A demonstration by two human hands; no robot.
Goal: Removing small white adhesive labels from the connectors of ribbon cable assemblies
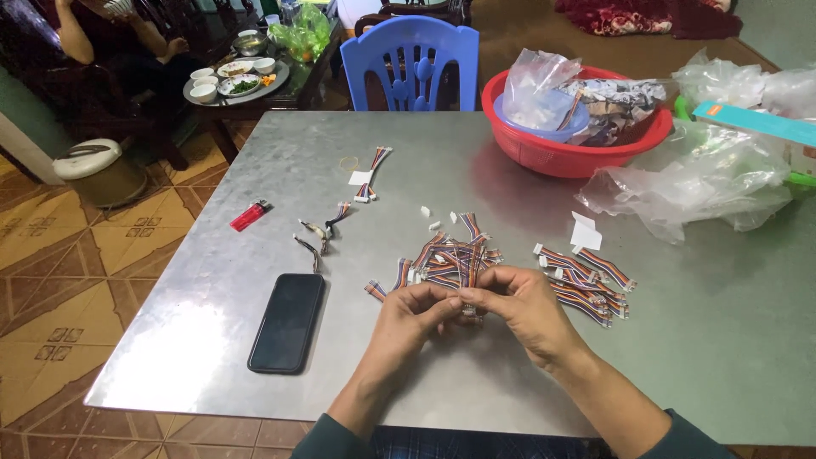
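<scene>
Pinching 1 ribbon cable (466, 299) between left hand (414, 316) and right hand (520, 308); steadier done low, near the pile (450, 257) beyond.

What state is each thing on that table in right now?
Left hand: pinching a small cable piece.
Right hand: pinching the same piece.
Cable pile: loose, heaped.
Phone: screen dark, lying flat.
Lighter: lying on its side.
Red basin: upright, holding bags.
Blue chair: unoccupied.
</scene>
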